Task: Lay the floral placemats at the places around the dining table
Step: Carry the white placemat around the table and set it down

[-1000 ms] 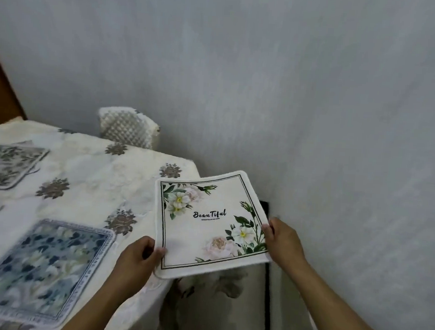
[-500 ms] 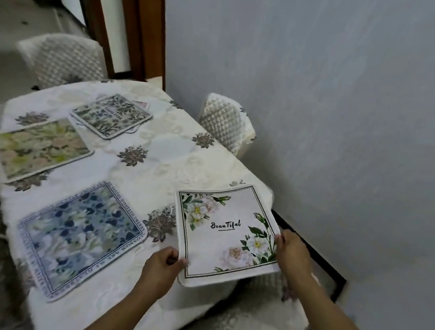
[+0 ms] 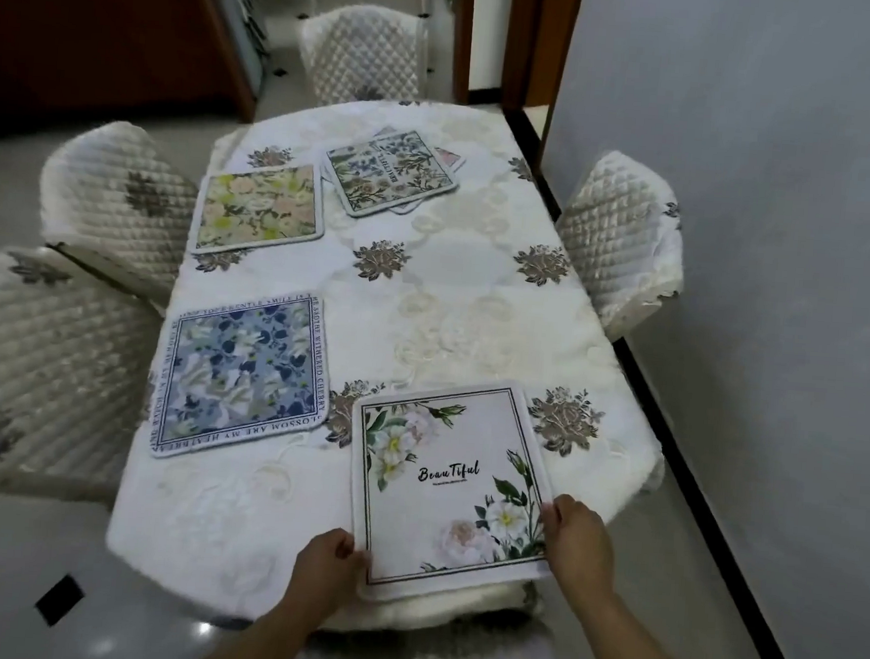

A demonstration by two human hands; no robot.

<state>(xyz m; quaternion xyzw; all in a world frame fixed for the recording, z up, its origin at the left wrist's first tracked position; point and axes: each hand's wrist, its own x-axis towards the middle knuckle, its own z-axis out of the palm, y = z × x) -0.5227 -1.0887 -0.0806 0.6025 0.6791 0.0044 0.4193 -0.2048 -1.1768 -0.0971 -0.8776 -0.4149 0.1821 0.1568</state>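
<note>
Since 0.5 s ago, white "Beautiful" floral placemat (image 3: pixel 450 490) has come down onto the cloth-covered counter (image 3: pixel 455 305) at its near edge, w/ near corner overhanging. Left hand (image 3: pixel 329 561) fingers pinch its near-left edge; right hand (image 3: pixel 580 540) fingers pinch the right edge. Blue floral placemat (image 3: pixel 244 372) lies just beside, to the left; yellow-green floral placemat (image 3: pixel 261 209) and a stack of floral placemats (image 3: pixel 390 171) sit farther off.

White "Beautiful" placemat (image 3: pixel 450 490) now lying over the near end of the dining table (image 3: pixel 466 300) instead of hanging past its corner, left hand (image 3: pixel 329 561) and right hand (image 3: pixel 580 540) coming along, gripping its near corners
</note>
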